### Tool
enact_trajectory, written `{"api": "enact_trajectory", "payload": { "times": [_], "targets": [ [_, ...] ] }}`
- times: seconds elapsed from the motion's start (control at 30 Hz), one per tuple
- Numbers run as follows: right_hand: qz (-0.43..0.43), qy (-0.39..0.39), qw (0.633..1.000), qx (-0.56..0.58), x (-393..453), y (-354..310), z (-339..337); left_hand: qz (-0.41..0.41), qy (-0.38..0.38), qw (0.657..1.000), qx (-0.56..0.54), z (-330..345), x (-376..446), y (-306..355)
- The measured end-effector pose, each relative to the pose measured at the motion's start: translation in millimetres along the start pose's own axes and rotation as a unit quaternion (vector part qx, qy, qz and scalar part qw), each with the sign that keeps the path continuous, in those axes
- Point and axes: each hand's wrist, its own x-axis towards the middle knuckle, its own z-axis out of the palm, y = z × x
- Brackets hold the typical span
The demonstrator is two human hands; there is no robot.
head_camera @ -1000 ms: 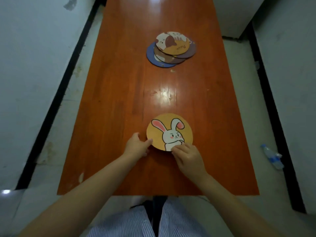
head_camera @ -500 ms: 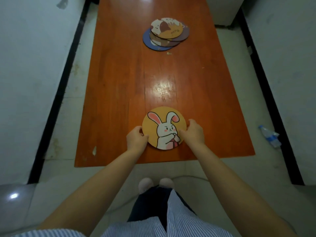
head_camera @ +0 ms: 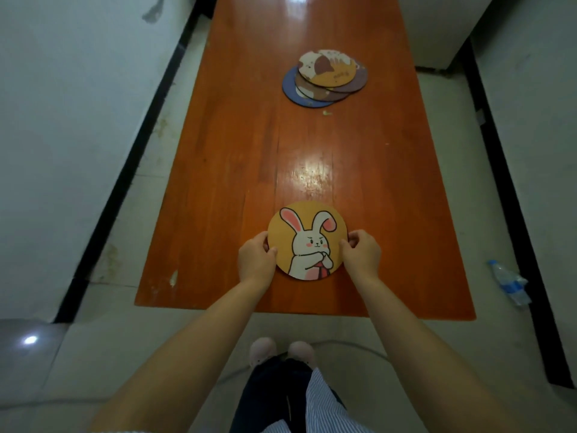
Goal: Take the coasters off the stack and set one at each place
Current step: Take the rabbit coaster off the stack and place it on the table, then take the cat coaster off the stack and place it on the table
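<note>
A round yellow coaster with a white rabbit (head_camera: 307, 235) lies flat on the orange wooden table (head_camera: 237, 157), near its front edge. My left hand (head_camera: 255, 259) grips its left rim with curled fingers. My right hand (head_camera: 362, 256) grips its right rim the same way. A loose stack of several round coasters (head_camera: 324, 78) sits further back on the table; its top one is orange with a brown and white animal, and a blue one shows at the bottom.
The table is long and narrow, with pale floor on both sides. A plastic water bottle (head_camera: 509, 282) lies on the floor to the right. My slippered feet (head_camera: 281, 353) stand just before the table's front edge.
My right hand has slid from the coaster's lower edge to its right rim. The rabbit coaster has turned upright and both hands now hold its sides.
</note>
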Motion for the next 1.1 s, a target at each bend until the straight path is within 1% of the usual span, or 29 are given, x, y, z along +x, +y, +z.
{"api": "enact_trajectory", "payload": {
  "times": [0.1, 0.2, 0.27, 0.33, 0.4, 0.47, 0.63, 0.73, 0.8, 0.93, 1.0, 1.1],
  "targets": [
    [-0.005, -0.001, 0.999, -0.032, 10, -1, 2, -0.005, -0.001, 1.000, 0.029, 3, 7, 2],
    [-0.005, -0.001, 0.998, -0.070, 9, -5, 3, -0.009, -0.007, 0.996, 0.086, 2, 9, 0],
    [-0.040, 0.015, 0.990, -0.136, 3, -9, 5, -0.001, -0.007, 0.991, 0.130, -3, 10, -3],
    [-0.078, 0.013, 0.979, -0.186, -7, -13, 8, 0.044, -0.013, 0.982, 0.183, -10, 8, -7],
    [-0.094, -0.012, 0.967, -0.236, -19, -18, 15, 0.096, -0.015, 0.969, 0.229, -21, 10, -16],
    [-0.121, -0.034, 0.950, -0.286, -32, -26, 27, 0.118, -0.012, 0.960, 0.253, -39, 17, -28],
    [-0.215, -0.057, 0.938, -0.267, -41, -77, 76, 0.143, -0.009, 0.946, 0.292, -97, 61, -62],
    [-0.232, -0.063, 0.935, -0.262, -33, -127, 116, 0.166, -0.017, 0.937, 0.307, -142, 103, -79],
    [-0.218, -0.054, 0.942, -0.249, -26, -161, 145, 0.191, -0.032, 0.929, 0.314, -173, 132, -90],
    [-0.128, -0.035, 0.960, -0.247, -17, -215, 190, 0.245, -0.069, 0.907, 0.336, -229, 187, -117],
    [-0.083, -0.033, 0.966, -0.241, -13, -234, 206, 0.260, -0.078, 0.902, 0.337, -249, 212, -129],
    [-0.046, -0.025, 0.971, -0.235, -4, -249, 221, 0.280, -0.091, 0.892, 0.344, -266, 246, -141]
  ]
}}
